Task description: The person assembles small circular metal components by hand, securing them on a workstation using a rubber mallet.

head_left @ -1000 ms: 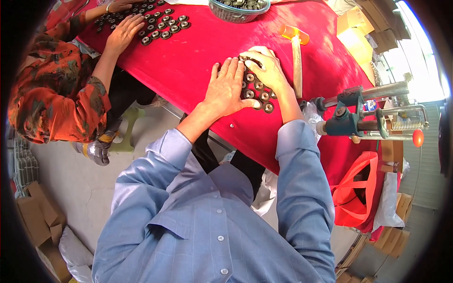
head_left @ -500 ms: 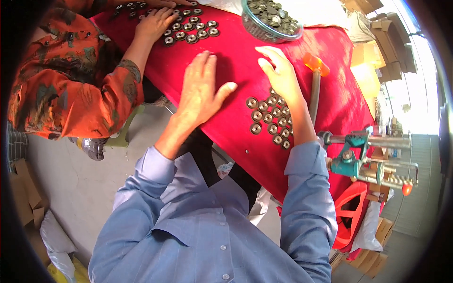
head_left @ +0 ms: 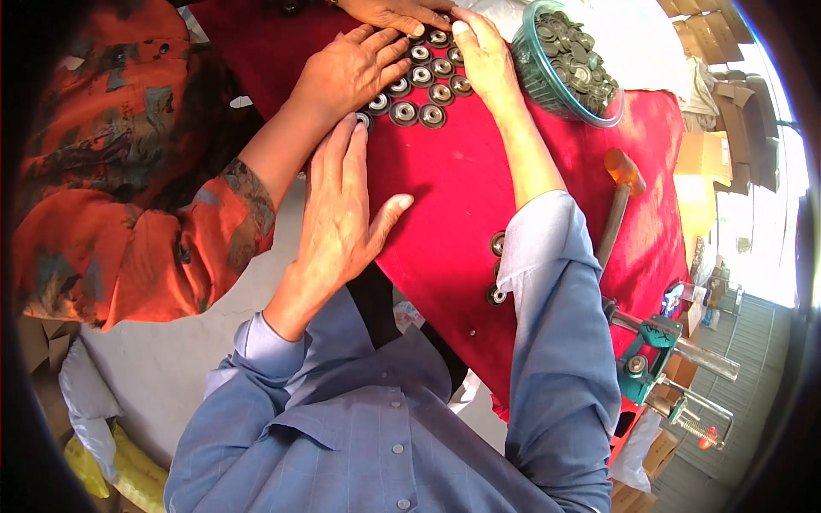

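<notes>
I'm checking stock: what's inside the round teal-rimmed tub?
The tub holds a heap of small, dark, roundish pieces. Only the upper ones show; whatever lies beneath, and the tub's bottom, is covered.

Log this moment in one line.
left hand: open, by metal discs; right hand: at discs' right edge; co-worker's hands: at discs; tub: right of right hand

Both hands [head_left: 332,227] [head_left: 489,64] well apart, fingers [head_left: 353,167] extended

Dark silver-centred discs [head_left: 404,114], lying flat, mostly clustered, on red cloth [head_left: 449,188]
</notes>
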Demonstrator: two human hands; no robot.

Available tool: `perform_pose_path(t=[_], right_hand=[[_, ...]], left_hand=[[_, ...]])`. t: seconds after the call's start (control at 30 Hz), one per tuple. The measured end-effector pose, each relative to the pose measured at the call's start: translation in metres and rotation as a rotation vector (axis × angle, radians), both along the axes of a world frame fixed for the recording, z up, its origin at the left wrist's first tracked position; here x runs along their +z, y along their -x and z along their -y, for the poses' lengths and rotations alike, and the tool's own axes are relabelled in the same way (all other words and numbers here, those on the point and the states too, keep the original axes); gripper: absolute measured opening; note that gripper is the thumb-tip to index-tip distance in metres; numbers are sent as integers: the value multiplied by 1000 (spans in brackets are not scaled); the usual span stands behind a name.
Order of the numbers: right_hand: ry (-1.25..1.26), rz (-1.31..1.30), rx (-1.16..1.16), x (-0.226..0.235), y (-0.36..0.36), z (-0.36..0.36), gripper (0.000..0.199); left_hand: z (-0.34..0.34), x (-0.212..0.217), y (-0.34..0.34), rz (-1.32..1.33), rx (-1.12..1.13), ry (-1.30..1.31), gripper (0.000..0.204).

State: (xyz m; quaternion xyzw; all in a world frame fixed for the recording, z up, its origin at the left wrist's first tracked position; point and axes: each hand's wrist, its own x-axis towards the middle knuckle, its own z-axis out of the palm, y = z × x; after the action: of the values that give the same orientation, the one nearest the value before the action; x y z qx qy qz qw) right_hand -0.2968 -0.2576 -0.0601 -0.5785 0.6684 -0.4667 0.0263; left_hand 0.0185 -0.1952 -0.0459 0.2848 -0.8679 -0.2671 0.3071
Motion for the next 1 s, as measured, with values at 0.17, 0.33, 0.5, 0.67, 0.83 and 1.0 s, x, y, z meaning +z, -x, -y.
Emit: perform_pose_path(t=[0.17, 0.33, 0.5, 0.67, 0.83, 1.0], right_hand=[[-90, 41, 18, -14, 18, 2, 42], [-4, 8, 6, -11, 15, 6, 36], [-107, -79, 18, -1, 11, 10, 34], [-121, -158, 125, -6, 1, 39, 43], [-357, -359, 239, 16, -18, 48, 47], [-423, -451, 259, 30, -35, 45, 46]], left_hand=[[-3, -7, -5, -58, -57, -6, 88], [5, -11, -11, -80, -36, -4, 90], [39, -1, -6, 9, 48, 101, 93], [80, -8, 23, 36, 90, 201, 98], [103, -18, 52, 155, 87, 307, 126], [106, -13, 41, 175, -37, 311, 142]])
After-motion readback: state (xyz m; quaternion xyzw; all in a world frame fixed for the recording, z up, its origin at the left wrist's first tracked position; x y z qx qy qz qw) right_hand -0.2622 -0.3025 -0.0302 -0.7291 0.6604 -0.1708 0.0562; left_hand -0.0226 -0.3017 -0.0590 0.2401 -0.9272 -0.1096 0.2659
